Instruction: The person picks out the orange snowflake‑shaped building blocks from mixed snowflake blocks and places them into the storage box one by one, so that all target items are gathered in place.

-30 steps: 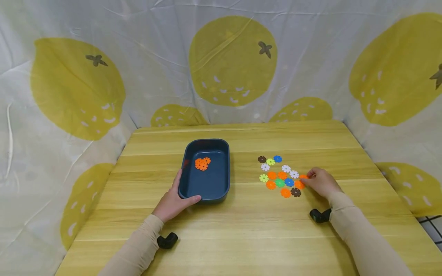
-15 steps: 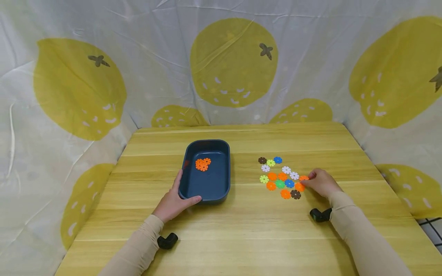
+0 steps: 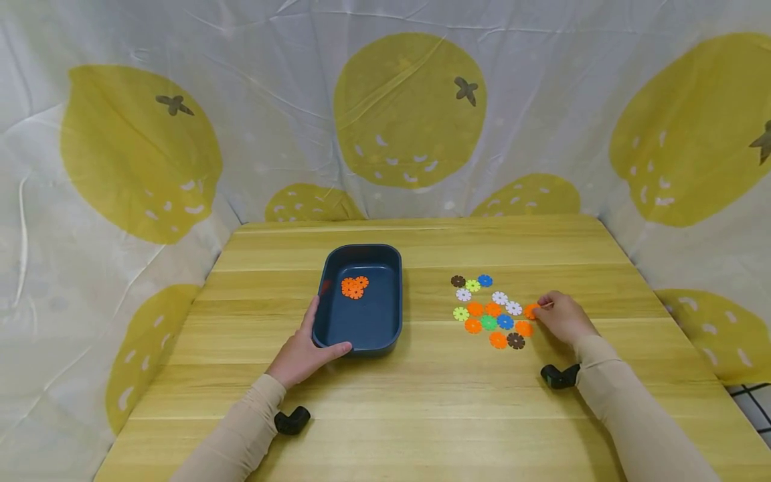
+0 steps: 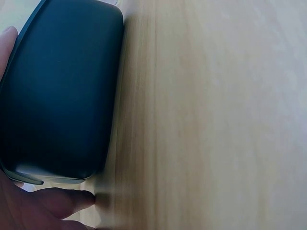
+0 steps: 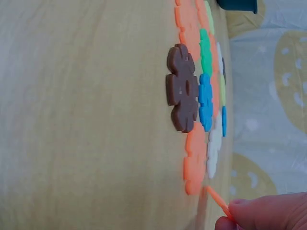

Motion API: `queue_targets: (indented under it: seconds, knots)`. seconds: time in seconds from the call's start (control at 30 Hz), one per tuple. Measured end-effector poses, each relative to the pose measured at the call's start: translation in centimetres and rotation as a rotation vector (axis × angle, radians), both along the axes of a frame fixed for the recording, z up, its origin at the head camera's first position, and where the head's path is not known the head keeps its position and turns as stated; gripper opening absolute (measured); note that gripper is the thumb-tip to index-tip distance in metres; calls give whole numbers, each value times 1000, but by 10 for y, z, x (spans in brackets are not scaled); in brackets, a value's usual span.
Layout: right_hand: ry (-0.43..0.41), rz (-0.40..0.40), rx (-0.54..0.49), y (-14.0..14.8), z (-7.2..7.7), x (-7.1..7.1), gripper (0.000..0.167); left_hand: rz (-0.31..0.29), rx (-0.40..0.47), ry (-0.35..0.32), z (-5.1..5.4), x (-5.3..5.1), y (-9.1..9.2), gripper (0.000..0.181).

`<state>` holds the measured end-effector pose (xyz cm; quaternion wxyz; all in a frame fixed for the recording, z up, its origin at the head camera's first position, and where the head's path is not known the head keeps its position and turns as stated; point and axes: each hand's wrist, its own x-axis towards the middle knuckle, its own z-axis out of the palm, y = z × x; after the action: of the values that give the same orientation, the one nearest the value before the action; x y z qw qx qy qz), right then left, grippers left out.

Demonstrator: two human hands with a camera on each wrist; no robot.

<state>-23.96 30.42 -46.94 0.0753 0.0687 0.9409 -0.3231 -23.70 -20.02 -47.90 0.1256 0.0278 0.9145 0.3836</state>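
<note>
My left hand (image 3: 305, 348) grips the near-left corner of a deep navy plastic tray (image 3: 385, 347), thumb over the front rim and fingers along the left side. The tray's outer wall (image 4: 62, 91) fills much of the left wrist view. Inside it lies a small cluster of overlapping orange snowflake discs (image 3: 355, 288). At the right edge of a loose spread of discs, my right hand (image 3: 566, 317) pinches an orange snowflake disc (image 5: 218, 202) between thumb and finger; it is tilted up. Nearby lie a dark brown disc (image 3: 515, 341) and another orange disc (image 3: 523, 328), flat on the table.
Blue (image 3: 504, 322), green (image 3: 488, 323), white (image 3: 499, 298), yellow-green (image 3: 460, 314) and more orange discs lie close together on the wooden table (image 3: 421, 415), right of the tray. A lemon-print cloth (image 3: 409, 110) hangs behind the table and along both sides.
My right hand's fingers have lifted the orange disc's edge and drawn it slightly away from the neighbouring orange disc. The left hand and tray have stayed put.
</note>
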Motion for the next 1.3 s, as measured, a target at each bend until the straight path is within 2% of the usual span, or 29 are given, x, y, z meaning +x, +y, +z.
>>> queue_targets:
  seconds: [0.23, 0.6, 1.0, 1.3]
  knots:
    - [13, 0, -6, -2, 7, -4, 32, -4, -2, 5, 0, 0, 0, 124]
    - [63, 40, -32, -18, 34, -18, 32, -3, -1, 17, 1, 1, 0, 125]
    - [128, 108, -26, -66, 74, -46, 28, 4, 22, 2, -2, 1, -1, 123]
    - [184, 173, -19, -109, 93, -70, 24, 13, 27, 3, -1, 1, 0, 123]
